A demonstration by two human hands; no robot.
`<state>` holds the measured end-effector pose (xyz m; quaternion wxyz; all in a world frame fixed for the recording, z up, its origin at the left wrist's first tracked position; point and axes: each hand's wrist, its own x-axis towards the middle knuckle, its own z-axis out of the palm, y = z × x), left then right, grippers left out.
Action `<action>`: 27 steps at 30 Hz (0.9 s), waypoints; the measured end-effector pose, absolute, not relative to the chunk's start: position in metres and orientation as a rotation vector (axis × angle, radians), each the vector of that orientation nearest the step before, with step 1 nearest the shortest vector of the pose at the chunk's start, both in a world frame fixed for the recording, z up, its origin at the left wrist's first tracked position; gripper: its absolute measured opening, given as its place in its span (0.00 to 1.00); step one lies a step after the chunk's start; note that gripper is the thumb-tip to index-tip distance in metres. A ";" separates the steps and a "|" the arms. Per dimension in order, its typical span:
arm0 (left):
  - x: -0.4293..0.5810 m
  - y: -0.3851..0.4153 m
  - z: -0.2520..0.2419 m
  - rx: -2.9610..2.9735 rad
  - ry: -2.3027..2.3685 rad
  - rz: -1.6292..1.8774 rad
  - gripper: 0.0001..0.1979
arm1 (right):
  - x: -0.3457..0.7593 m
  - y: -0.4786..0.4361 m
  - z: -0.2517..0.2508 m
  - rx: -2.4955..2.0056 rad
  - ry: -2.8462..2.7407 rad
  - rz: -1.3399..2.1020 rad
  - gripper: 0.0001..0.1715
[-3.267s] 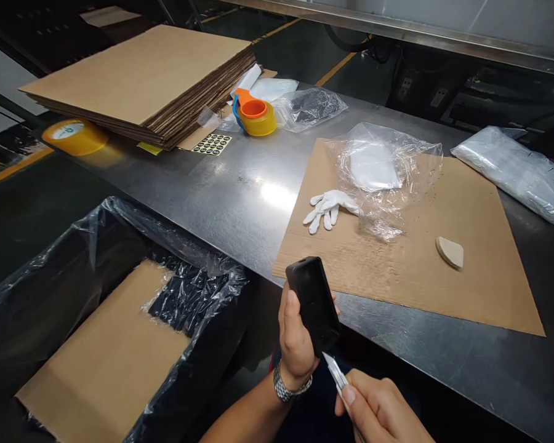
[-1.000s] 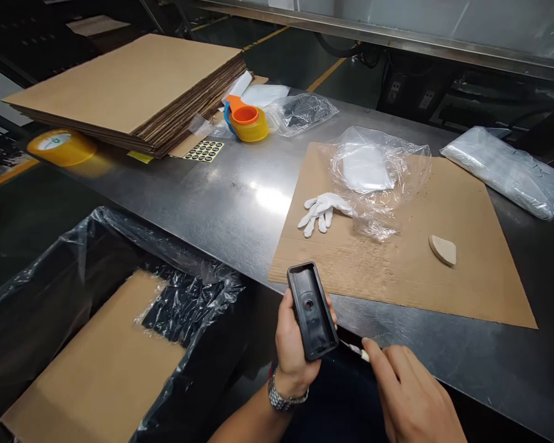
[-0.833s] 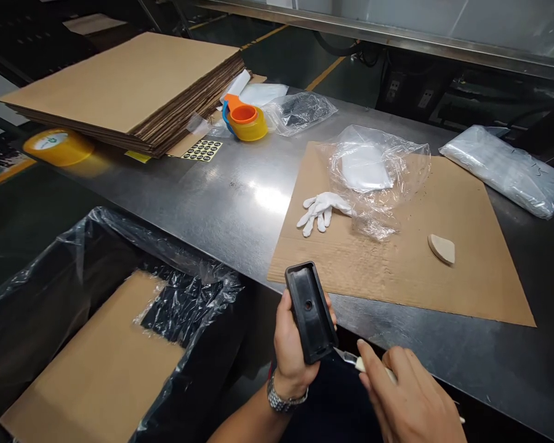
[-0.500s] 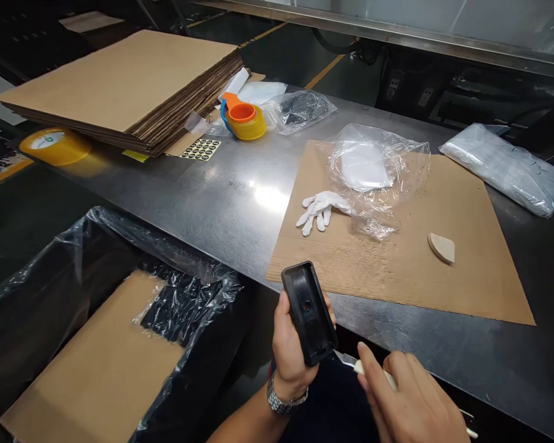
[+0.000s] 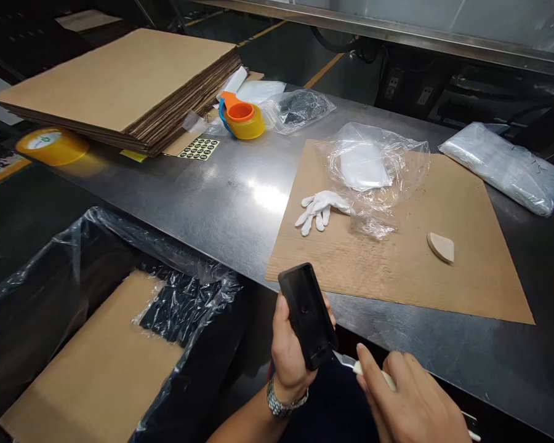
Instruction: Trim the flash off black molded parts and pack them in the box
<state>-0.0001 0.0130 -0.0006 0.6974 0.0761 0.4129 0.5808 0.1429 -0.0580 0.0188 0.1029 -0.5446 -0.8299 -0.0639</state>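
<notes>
A black, hollow rectangular plastic part [image 5: 306, 311] with a small hole in its floor is tilted up in my left hand [image 5: 289, 347], whose fingers wrap round its sides. My right hand [image 5: 410, 394] is closed on the pale handle of a small knife [image 5: 348, 361]. The blade tip points left and lies at the lower right corner of the black part; whether it touches cannot be made out. Just beyond my hands a cardboard sheet [image 5: 461, 277] lies on the metal table [image 5: 198, 209].
On the cardboard are a white glove [image 5: 321, 209], a clear plastic bag [image 5: 409, 160] and a beige wedge-shaped block [image 5: 441, 247]. Stacked cardboard [image 5: 120, 80], a tape dispenser [image 5: 242, 120] and a tape roll [image 5: 50, 146] stand at the left. A plastic-lined bin [image 5: 41, 271] is lower left.
The black part has turned slightly in my left hand, so its inside looks darker. The knife has shifted very little and stays at the same corner.
</notes>
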 end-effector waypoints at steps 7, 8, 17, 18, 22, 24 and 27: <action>0.001 0.011 -0.005 0.190 0.923 1.310 0.22 | 0.143 -0.057 0.017 -1.619 -2.470 -0.203 0.14; 0.001 0.011 -0.005 0.202 0.920 1.317 0.22 | 0.143 -0.057 0.016 -1.617 -2.473 -0.204 0.14; 0.001 0.011 -0.003 0.211 0.937 1.312 0.21 | 0.144 -0.059 0.017 -1.625 -2.488 -0.247 0.14; 0.001 0.011 -0.003 0.204 0.939 1.306 0.21 | 0.144 -0.059 0.017 -1.629 -2.490 -0.261 0.14; 0.001 0.012 -0.003 0.158 0.991 1.259 0.20 | 0.144 -0.057 0.016 -1.632 -2.507 -0.330 0.15; 0.000 0.013 -0.003 0.109 1.017 1.207 0.22 | 0.145 -0.056 0.016 -1.613 -2.517 -0.317 0.15; -0.001 0.016 -0.002 0.051 1.004 1.145 0.24 | 0.148 -0.056 0.018 -1.602 -2.490 -0.224 0.16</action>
